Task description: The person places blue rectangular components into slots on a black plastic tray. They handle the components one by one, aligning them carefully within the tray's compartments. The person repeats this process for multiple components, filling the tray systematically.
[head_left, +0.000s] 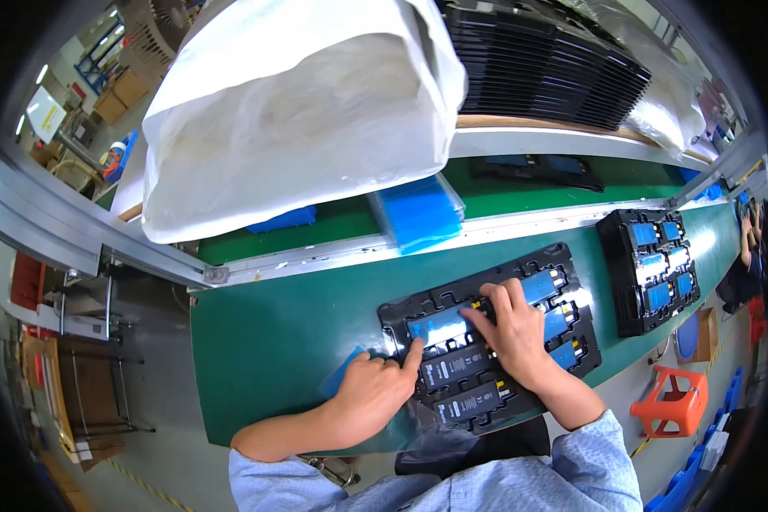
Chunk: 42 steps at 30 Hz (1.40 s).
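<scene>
A black plastic tray [392, 311] with moulded pockets lies on the green bench before me, holding several flat battery packs. Two packs at the near left, such as the black battery pack [456, 367], show dark printed faces; those at the right are blue-faced. In the far left pocket is a glossy blue-covered battery pack [439, 328]. My left hand [375, 391] touches its left end with a stretched index finger, other fingers curled. My right hand [512, 328] lies over its right end, thumb on the blue face and fingers bent. Blue film [343, 372] shows partly under my left hand.
More filled black trays [648, 273] are stacked at the right. Blue film sheets [418, 213] lie by the metal rail. A large white bag [299, 128] and stacked black trays [546, 64] sit on the shelf above. An orange stool [672, 401] stands on the floor.
</scene>
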Each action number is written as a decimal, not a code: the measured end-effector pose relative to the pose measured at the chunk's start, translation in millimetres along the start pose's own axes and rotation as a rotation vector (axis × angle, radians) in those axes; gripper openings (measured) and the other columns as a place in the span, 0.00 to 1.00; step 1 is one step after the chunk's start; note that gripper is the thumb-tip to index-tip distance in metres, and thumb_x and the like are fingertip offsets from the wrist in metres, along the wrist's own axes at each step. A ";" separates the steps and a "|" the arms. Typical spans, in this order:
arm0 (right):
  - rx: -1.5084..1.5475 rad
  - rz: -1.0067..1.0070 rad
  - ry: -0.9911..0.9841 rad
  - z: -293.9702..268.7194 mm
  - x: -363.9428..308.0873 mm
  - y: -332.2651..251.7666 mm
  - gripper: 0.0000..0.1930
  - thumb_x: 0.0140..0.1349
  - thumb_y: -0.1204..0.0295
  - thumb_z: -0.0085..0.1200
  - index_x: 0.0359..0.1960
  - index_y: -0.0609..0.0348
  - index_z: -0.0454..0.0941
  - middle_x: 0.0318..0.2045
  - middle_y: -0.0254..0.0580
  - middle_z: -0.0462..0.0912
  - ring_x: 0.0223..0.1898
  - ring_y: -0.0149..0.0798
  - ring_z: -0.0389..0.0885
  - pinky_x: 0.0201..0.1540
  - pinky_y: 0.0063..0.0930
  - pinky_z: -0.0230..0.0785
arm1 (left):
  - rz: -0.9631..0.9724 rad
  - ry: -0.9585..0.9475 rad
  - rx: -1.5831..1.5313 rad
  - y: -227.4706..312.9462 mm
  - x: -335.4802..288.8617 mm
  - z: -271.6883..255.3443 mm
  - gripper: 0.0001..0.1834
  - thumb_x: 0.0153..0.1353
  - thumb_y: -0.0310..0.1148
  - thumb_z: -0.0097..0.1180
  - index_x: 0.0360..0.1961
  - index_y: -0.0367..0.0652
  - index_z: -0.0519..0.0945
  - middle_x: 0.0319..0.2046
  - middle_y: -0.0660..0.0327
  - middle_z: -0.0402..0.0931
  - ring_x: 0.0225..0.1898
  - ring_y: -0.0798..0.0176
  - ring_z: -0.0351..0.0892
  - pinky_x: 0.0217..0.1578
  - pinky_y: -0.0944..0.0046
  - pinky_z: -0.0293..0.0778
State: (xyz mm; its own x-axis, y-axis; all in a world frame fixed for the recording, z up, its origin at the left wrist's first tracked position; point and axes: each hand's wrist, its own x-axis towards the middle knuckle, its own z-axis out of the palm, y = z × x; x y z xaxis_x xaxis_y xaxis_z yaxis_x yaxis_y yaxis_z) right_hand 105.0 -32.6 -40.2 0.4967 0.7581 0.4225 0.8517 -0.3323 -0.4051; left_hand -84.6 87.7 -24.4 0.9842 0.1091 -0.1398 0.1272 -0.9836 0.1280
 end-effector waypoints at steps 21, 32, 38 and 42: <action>1.057 -0.096 -0.550 -10.6 -20.7 28.9 0.12 0.55 0.67 0.65 0.34 0.62 0.79 0.26 0.37 0.77 0.28 0.31 0.76 0.30 0.27 0.67 | -0.256 0.255 -1.358 15.0 12.2 -45.0 0.28 0.59 0.16 0.55 0.61 0.33 0.65 0.41 0.58 0.76 0.40 0.71 0.75 0.41 0.74 0.71; 1.478 0.210 -0.635 -5.0 -16.9 34.5 0.14 0.60 0.69 0.61 0.43 0.67 0.79 0.35 0.35 0.75 0.35 0.25 0.74 0.38 0.20 0.67 | -0.411 0.375 -1.138 5.2 11.2 -35.3 0.06 0.58 0.20 0.60 0.37 0.31 0.78 0.28 0.59 0.81 0.30 0.73 0.78 0.34 0.75 0.74; 1.549 0.202 -0.554 -8.9 -14.0 32.6 0.10 0.64 0.74 0.55 0.44 0.67 0.78 0.37 0.34 0.74 0.38 0.24 0.75 0.42 0.19 0.68 | -0.318 0.515 -0.899 11.2 7.9 -37.5 0.07 0.57 0.23 0.63 0.26 0.35 0.77 0.22 0.60 0.80 0.23 0.73 0.76 0.27 0.73 0.72; 1.476 0.215 -0.480 -7.0 -18.3 33.7 0.11 0.66 0.70 0.54 0.45 0.65 0.77 0.37 0.31 0.76 0.38 0.22 0.74 0.41 0.17 0.68 | -0.234 0.546 -0.548 13.3 7.9 -45.2 0.12 0.55 0.27 0.65 0.18 0.38 0.76 0.15 0.58 0.74 0.15 0.67 0.72 0.19 0.67 0.66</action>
State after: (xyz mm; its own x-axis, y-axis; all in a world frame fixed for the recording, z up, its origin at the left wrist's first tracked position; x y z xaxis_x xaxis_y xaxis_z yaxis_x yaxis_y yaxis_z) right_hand 125.8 -61.5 -56.0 0.2401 0.9671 0.0834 -0.2785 0.1510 -0.9485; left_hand -69.5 82.0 20.5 0.8282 0.4974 0.2583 0.2405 -0.7316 0.6379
